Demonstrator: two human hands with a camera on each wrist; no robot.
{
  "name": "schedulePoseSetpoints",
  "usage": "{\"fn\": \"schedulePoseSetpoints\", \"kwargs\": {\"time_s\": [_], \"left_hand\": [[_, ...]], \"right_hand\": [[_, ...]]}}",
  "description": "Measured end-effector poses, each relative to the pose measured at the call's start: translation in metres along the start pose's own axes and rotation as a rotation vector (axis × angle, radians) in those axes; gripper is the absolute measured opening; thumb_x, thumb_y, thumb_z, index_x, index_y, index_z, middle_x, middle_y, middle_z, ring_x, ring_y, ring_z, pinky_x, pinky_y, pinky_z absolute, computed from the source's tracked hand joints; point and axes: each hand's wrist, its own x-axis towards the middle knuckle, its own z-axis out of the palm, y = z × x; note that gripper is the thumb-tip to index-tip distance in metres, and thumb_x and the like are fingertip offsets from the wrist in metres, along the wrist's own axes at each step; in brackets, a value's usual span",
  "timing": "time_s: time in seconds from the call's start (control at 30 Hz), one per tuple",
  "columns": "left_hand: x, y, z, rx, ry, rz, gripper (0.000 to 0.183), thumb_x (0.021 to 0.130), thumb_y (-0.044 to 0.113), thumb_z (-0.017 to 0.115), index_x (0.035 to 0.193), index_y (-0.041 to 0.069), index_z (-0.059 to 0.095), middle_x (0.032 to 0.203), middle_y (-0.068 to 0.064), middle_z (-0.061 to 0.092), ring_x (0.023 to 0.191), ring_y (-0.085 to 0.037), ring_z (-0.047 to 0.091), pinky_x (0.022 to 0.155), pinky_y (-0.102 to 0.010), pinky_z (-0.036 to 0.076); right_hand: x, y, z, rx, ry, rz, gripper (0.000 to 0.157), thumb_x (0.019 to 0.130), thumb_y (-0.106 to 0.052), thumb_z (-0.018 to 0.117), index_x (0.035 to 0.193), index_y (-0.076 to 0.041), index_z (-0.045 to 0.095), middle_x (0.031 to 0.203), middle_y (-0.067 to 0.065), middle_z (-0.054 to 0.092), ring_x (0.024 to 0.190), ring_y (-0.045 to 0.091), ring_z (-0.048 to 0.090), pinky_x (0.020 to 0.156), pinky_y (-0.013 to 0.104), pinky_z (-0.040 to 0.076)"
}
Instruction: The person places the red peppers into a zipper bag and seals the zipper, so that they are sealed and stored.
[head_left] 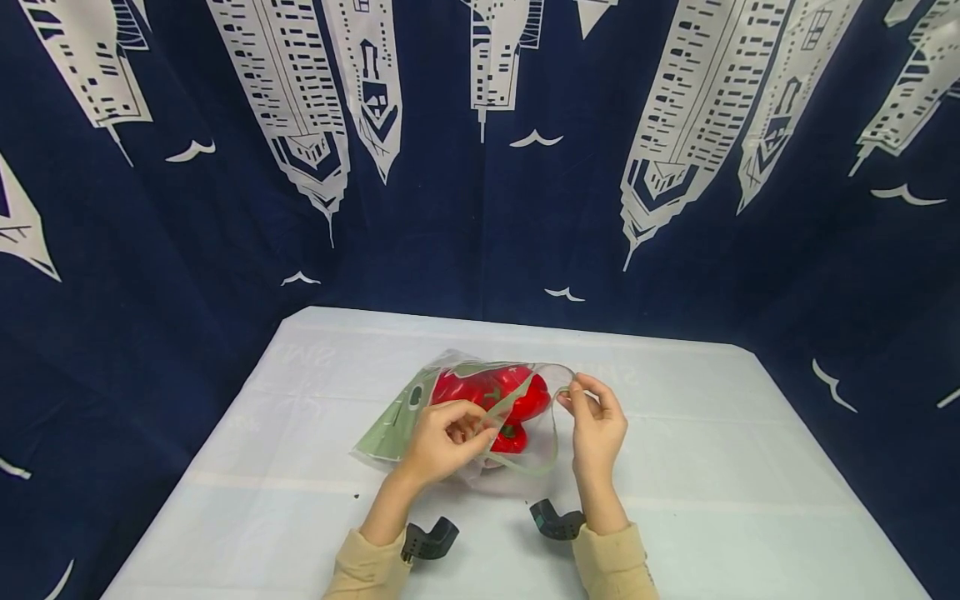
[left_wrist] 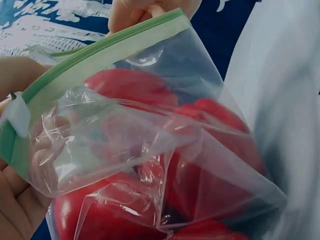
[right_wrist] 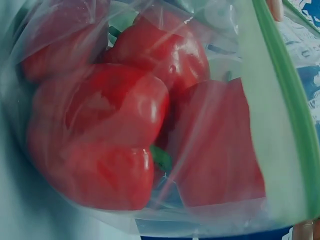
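A clear zip bag (head_left: pixel 551 454) with a green closure strip lies on the table, its mouth spread apart. Several red bell peppers (head_left: pixel 525 400) with green stems are inside it. My left hand (head_left: pixel 442 442) pinches the near-left part of the bag's rim between thumb and fingers. At the right end of the mouth, my right hand (head_left: pixel 597 421) pinches the rim with thumb and index finger. A white slider (left_wrist: pixel 19 115) sits on the green strip (left_wrist: pixel 90 55) beside my left hand in the left wrist view. Through the film, the right wrist view shows the peppers (right_wrist: pixel 100 135) close up.
The white-covered table (head_left: pixel 712 467) extends around the bag on all sides. Behind it hangs a dark blue cloth (head_left: pixel 480 233) with white building prints. Black wrist cameras (head_left: pixel 431 539) are worn below both hands, near the tan sleeves (head_left: pixel 611 562).
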Motion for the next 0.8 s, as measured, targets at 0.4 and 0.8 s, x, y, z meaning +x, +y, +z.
{"fn": "schedulePoseSetpoints", "kwargs": {"time_s": [0.4, 0.8], "left_hand": [[0.002, -0.007, 0.001, 0.08, 0.373, -0.024, 0.015, 0.07, -0.015, 0.073, 0.082, -0.007, 0.067, 0.072, -0.016, 0.066, 0.054, -0.025, 0.057, 0.049, -0.025, 0.049], [-0.007, -0.042, 0.002, 0.279, 0.593, -0.133, 0.02, 0.078, 0.017, 0.078, 0.072, 0.008, 0.062, 0.069, -0.001, 0.053, 0.061, -0.012, 0.05, 0.054, -0.019, 0.041]], "right_hand": [[0.001, -0.002, -0.003, -0.004, 0.007, 0.01, 0.019, 0.088, 0.006, 0.058, 0.104, 0.017, 0.058, 0.087, 0.002, 0.062, 0.069, 0.008, 0.066, 0.07, 0.025, 0.053], [-0.003, -0.005, 0.001, -0.028, -0.03, 0.023, 0.02, 0.089, 0.004, 0.058, 0.105, 0.015, 0.059, 0.087, 0.002, 0.062, 0.07, 0.008, 0.066, 0.071, 0.025, 0.053]]}}
